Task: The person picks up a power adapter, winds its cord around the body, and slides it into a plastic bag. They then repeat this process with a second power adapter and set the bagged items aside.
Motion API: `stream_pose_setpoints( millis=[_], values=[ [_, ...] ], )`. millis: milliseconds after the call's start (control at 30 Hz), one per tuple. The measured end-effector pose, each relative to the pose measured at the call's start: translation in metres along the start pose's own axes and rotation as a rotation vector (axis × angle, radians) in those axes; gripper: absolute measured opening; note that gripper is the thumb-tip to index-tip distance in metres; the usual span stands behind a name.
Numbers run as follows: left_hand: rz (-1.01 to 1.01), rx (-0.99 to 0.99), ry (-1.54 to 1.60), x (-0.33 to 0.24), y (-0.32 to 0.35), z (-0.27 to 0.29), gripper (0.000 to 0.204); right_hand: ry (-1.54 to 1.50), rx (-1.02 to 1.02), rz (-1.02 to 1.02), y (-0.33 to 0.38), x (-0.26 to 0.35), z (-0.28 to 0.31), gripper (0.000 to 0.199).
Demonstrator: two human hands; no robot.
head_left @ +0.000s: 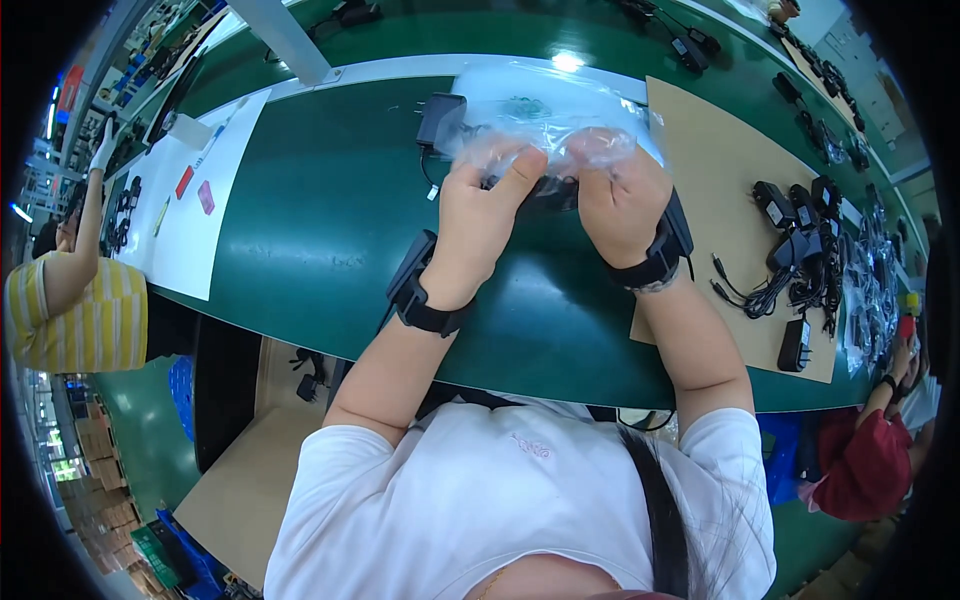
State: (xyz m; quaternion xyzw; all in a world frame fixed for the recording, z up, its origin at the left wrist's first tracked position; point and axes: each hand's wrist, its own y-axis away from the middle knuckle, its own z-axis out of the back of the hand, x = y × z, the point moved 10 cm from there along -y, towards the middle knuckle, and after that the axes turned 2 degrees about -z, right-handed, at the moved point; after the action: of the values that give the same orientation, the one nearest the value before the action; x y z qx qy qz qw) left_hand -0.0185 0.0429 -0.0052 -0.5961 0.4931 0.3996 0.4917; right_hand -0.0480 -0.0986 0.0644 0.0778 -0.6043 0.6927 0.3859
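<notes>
A crinkled clear plastic bag (pixel 545 125) spans both of my hands above the green table. My left hand (pixel 478 215) is closed, pinching the bag with thumb and fingers. Closed on the bag's other side is my right hand (pixel 625 205). Between and just below the hands shows something black (pixel 553 192), perhaps cable, partly hidden by fingers and plastic. A black power adapter (pixel 440 120) sits just beyond my left hand, with a thin cable ending in a small white tag (pixel 432 192). Black bands are on both wrists.
To the right, a cardboard sheet (pixel 710 150) bears several black adapters with cables (pixel 795 235); bagged ones (pixel 870 290) lie past it. On the left, a white sheet (pixel 225 150) holds a pink block (pixel 206 197) and pens. People work at both sides.
</notes>
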Motion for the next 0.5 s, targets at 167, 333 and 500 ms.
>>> stream_pose_setpoints(
  millis=[167, 333, 500],
  values=[
    [0.004, 0.003, -0.04, 0.005, 0.005, 0.009, 0.022, -0.247, 0.057, -0.357, 0.002, -0.023, -0.019, 0.018],
    [-0.343, -0.164, -0.143, -0.027, 0.013, 0.028, 0.014, -0.496, 0.303, -0.642, 0.014, -0.054, -0.053, 0.031],
    [-0.268, -0.152, -0.153, -0.025, 0.012, 0.03, 0.009, -0.49, 0.227, -0.532, 0.012, -0.034, -0.045, 0.03]
  ],
)
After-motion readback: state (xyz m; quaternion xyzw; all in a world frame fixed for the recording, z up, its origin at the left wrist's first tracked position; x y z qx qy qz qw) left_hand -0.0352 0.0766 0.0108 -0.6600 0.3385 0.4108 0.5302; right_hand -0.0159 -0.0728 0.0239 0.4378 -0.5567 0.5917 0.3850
